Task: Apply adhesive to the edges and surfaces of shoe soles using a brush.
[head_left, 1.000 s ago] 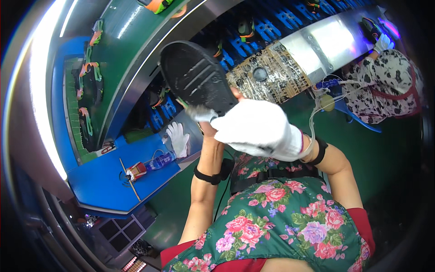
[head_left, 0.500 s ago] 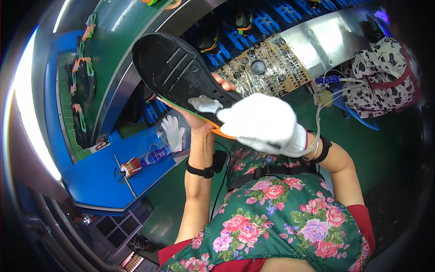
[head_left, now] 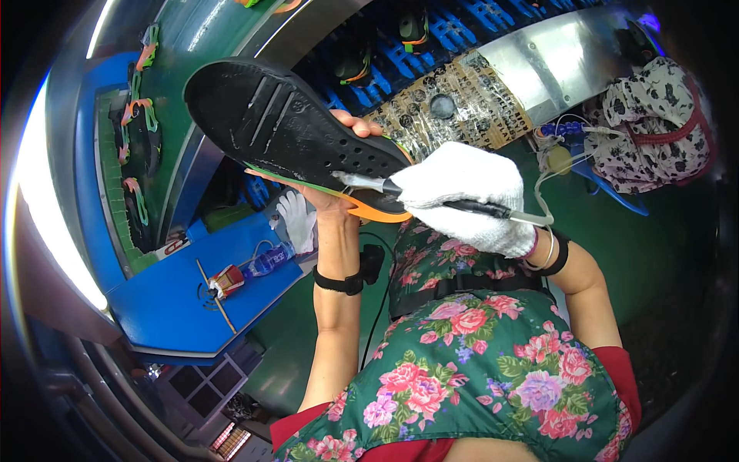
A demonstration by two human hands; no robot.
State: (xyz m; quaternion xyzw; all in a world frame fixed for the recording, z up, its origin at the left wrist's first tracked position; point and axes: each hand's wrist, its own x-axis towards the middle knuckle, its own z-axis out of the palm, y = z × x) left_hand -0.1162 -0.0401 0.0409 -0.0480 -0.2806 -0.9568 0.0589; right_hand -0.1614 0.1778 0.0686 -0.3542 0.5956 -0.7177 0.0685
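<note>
Bare and curled round its sides, my left hand (head_left: pixel 327 200) grips a black shoe sole (head_left: pixel 258 115) with an orange and green edge. Fingertips show over the far side; the palm lies under the near side. Raised bars and small holes mark the upward face, which has wet, shiny streaks. In a white knit glove, my right hand (head_left: pixel 466 196) is closed on a brush (head_left: pixel 363 182) with a dark handle. A pale tube (head_left: pixel 527 218) runs from the handle's rear end. The bristles touch the sole near its orange end, beside the holes.
A cardboard-covered, taped panel (head_left: pixel 454 108) lies beyond my hands, beside a blue rack (head_left: pixel 454 38) holding shoe parts. Soles hang along the green belt (head_left: pixel 192 46) at left. On the blue table (head_left: pixel 169 308) are a bottle (head_left: pixel 269 260), a red container (head_left: pixel 227 282) and a white glove (head_left: pixel 296 219).
The brush and my right hand have moved toward the sole's orange end and slightly right. The sole has shifted left and turned a little, showing more of its holes.
</note>
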